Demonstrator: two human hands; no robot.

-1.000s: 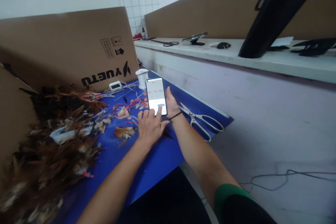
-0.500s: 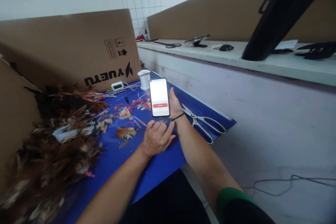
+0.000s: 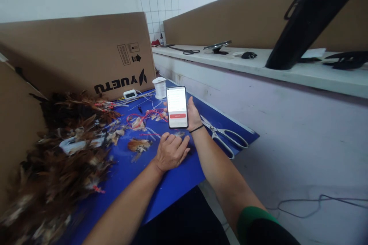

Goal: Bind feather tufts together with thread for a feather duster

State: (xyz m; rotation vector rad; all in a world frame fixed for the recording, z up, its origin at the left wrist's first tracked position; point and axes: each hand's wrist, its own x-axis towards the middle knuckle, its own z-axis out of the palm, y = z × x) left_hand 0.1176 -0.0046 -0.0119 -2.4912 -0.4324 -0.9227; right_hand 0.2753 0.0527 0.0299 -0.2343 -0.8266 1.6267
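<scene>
A phone [image 3: 177, 101] with a lit white screen and a red button stands tilted up in my right hand [image 3: 194, 114], whose thumb is along its right edge and fingertips show at its left edge. Just below the phone, my left hand [image 3: 171, 152] is over the blue table [image 3: 178, 180], fingers loosely bent and somewhat apart, with nothing visible in it. Large scissors [image 3: 222, 134] lie right of my right wrist. Left of the phone are pink string [image 3: 148, 114] and a small brown feather bunch [image 3: 139, 145].
A big pile of brown feathers [image 3: 60, 176] covers the table's left side. A white spool [image 3: 160, 88] and a small white device [image 3: 130, 94] stand near a cardboard box [image 3: 77, 53]. Along the wall, a ledge [image 3: 230, 61] bears a black object [image 3: 299, 26] and scissors [image 3: 188, 51].
Lines of text now show on the phone's white screen, which was plain before. The whole view has shifted slightly; both hands keep nearly the same pose.
</scene>
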